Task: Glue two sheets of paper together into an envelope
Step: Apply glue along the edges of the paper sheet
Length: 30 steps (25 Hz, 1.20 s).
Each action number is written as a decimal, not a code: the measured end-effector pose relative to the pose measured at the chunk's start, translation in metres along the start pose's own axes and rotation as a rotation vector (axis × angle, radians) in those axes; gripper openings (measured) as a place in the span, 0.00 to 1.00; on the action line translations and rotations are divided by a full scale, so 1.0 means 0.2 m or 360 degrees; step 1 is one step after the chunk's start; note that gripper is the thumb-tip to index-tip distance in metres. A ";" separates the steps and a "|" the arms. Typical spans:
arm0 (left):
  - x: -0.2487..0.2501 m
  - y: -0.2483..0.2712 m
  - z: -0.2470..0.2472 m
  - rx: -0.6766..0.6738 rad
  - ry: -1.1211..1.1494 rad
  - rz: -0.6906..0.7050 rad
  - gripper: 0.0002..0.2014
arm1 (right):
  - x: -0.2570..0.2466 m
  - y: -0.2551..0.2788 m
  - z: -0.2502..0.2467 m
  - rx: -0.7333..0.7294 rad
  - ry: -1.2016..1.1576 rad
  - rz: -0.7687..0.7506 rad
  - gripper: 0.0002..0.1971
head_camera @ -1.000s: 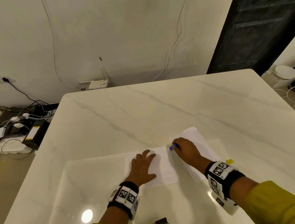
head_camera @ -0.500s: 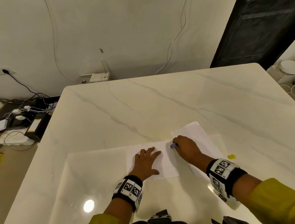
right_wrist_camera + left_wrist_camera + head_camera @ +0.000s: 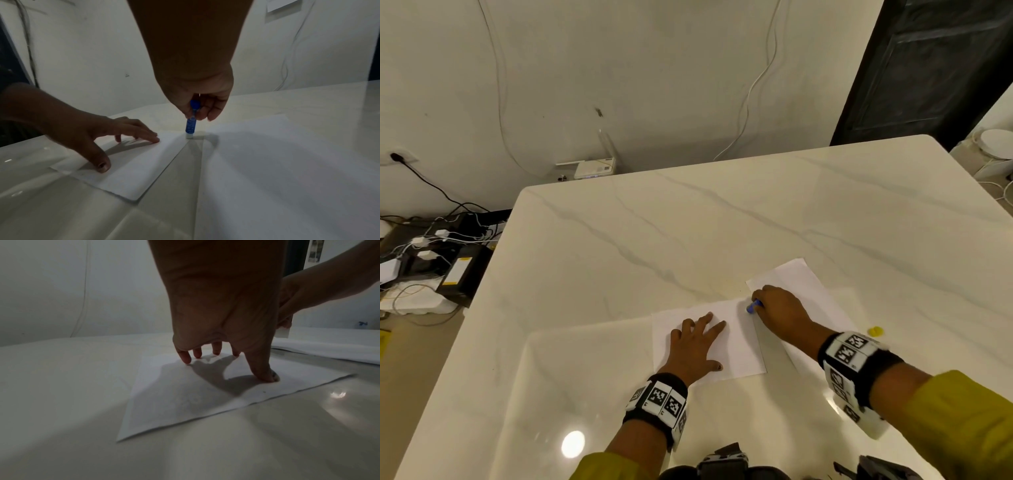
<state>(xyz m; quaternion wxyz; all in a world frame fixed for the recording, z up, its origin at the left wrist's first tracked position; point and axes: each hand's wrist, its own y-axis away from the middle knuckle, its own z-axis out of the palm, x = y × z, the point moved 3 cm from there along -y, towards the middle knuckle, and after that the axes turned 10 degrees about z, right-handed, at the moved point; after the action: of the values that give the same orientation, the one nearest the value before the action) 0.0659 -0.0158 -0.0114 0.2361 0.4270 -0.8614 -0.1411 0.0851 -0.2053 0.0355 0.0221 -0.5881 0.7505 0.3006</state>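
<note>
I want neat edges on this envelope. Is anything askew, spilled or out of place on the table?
Nothing spilled or torn. The second sheet lies at an angle to the pinned sheet, and the yellow cap sits loose by the right wrist.

1. Head view: high above the near edge of the marble table [image 3: 722,222], tilted forward and down. Far wall at 12 o'clock, dark door [image 3: 935,65] at 1 o'clock, floor cables at 9 o'clock.
2. Left wrist view: low, close over the tabletop, looking along the left hand [image 3: 222,308] toward 12 o'clock; left sheet [image 3: 185,399] fills the foreground.
3. Right wrist view: low and close, looking along the right hand [image 3: 197,91] toward 11 o'clock, glue stick [image 3: 191,123] at centre.
4. Shared: all three take in the left sheet; each wrist view catches the opposite hand at its edge.
</note>
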 end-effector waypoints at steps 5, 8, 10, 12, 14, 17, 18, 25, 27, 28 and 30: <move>-0.01 0.01 0.01 0.0032 -0.0014 0.0011 0.41 | -0.02 -0.04 -0.02 0.0018 0.0028 -0.0018 0.12; -0.01 0.00 0.01 0.0078 0.0025 0.0007 0.39 | 0.04 0.08 0.03 -0.0040 0.0085 -0.0066 0.13; 0.00 0.00 0.00 0.0097 0.0041 0.0007 0.37 | 0.09 0.18 0.08 -0.0062 0.0114 -0.0118 0.14; 0.00 0.01 0.00 0.0115 0.0047 0.0013 0.36 | 0.12 0.28 0.12 -0.0082 0.0140 -0.0177 0.13; 0.00 0.01 0.00 0.0142 0.0059 0.0005 0.35 | 0.14 0.36 0.16 -0.0104 0.0197 -0.0207 0.14; 0.00 0.03 0.00 0.0227 0.0110 -0.0030 0.34 | 0.15 0.43 0.19 -0.0086 0.0267 -0.0199 0.14; 0.00 0.04 0.01 0.0266 0.0136 -0.0037 0.33 | 0.15 0.44 0.19 -0.0080 0.0280 -0.0201 0.15; -0.16 0.20 0.01 0.0682 0.0378 -0.0288 0.11 | 0.12 0.44 0.22 -0.0044 0.0354 -0.0215 0.14; -0.26 0.29 0.03 0.0753 0.0392 -0.0496 0.09 | 0.09 0.43 0.23 -0.0060 0.0381 -0.0259 0.14; -0.30 0.32 0.03 0.0779 0.0439 -0.0554 0.08 | 0.08 0.43 0.24 -0.0057 0.0396 -0.0284 0.14; -0.33 0.38 0.05 0.0801 0.0529 -0.0609 0.08 | 0.03 0.42 0.26 -0.0078 0.0422 -0.0353 0.14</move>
<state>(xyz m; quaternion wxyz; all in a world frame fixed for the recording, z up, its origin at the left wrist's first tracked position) 0.0449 0.0838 -0.0042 0.2299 0.6426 -0.7233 0.1052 -0.0078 -0.1745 0.0262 -0.0582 -0.7022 0.6697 0.2344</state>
